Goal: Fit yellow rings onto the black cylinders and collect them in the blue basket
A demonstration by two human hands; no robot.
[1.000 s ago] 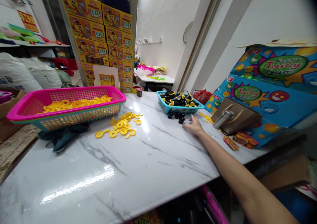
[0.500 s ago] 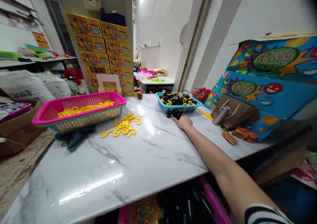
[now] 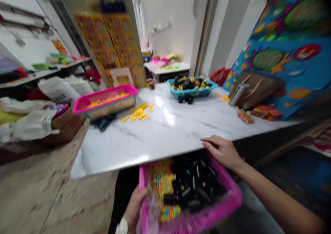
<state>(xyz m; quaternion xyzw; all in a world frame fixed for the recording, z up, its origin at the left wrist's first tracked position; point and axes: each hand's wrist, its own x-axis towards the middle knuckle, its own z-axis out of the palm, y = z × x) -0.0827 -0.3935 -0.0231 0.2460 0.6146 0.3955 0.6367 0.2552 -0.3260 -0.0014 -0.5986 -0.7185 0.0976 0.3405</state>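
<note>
A pink basket (image 3: pixel 234 192) below the table edge holds many small colourful candies (image 3: pixel 162 177) and several black cylindrical pieces (image 3: pixel 193 182). My left hand (image 3: pixel 137 199) grips the left rim of this basket, thumb over the top, beside some clear plastic. Over the table's front edge, just above the basket's far right corner, is my right hand (image 3: pixel 219 150), fingers stretched out to the left and nothing visible in them. Two small black pieces (image 3: pixel 186 99) stand on the table in front of a blue basket (image 3: pixel 192 93) of black-and-yellow pieces.
On the white marbled table (image 3: pixel 160 140) lie loose yellow rings (image 3: pixel 139 112), with a pink-and-teal basket (image 3: pixel 110 106) behind them. A brown paper bag (image 3: pixel 263 89) and blue gum cartons (image 3: pixel 292 65) stand at the right. Stacked yellow boxes (image 3: pixel 117 44) are at the back.
My right hand has left the black pieces by the blue basket and come back to the table's front edge. My left hand has come into view on the pink basket, which now shows more.
</note>
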